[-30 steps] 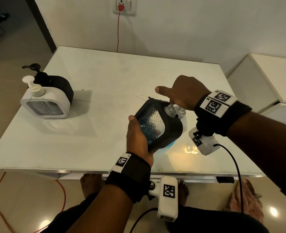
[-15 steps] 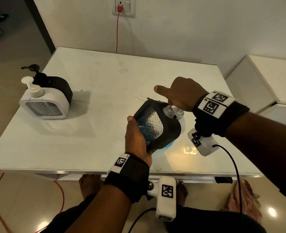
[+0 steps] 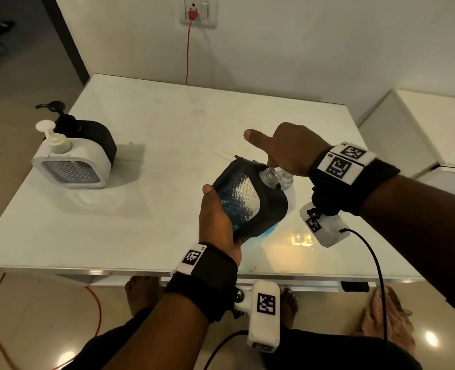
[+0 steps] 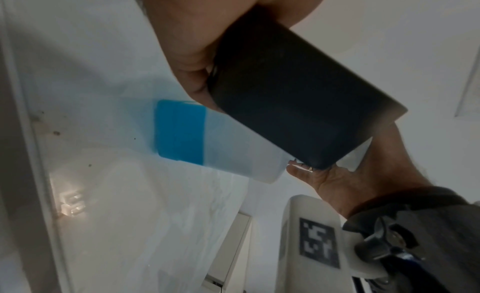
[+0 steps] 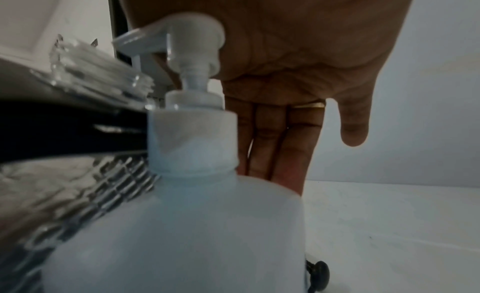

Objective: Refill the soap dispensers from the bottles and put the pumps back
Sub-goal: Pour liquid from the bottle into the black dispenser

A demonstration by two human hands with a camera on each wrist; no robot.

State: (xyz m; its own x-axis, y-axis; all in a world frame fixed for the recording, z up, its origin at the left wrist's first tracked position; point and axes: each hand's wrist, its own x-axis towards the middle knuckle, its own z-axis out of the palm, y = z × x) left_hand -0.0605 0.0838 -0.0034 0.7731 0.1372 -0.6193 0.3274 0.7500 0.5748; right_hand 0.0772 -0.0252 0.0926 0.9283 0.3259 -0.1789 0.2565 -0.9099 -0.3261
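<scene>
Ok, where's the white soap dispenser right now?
In the head view the white soap dispenser stands at the table's left edge, pump on, just in front of a black dispenser, far from both hands.

Black dispenser tilted in the left hand, right hand over the bottle's pump

Left hand (image 3: pixel 217 217) grips the black dispenser (image 3: pixel 250 200) near the table (image 3: pixel 167 134) front edge, tipping its clear open neck toward the white bottle (image 3: pixel 287 190) just behind it; right hand (image 3: pixel 287 150) sits on top of that bottle, thumb out straight, fingers hidden; over by the left edge stand a white dispenser (image 3: pixel 70 162) and a second black dispenser (image 3: pixel 92 134), touching, pumps on
</scene>
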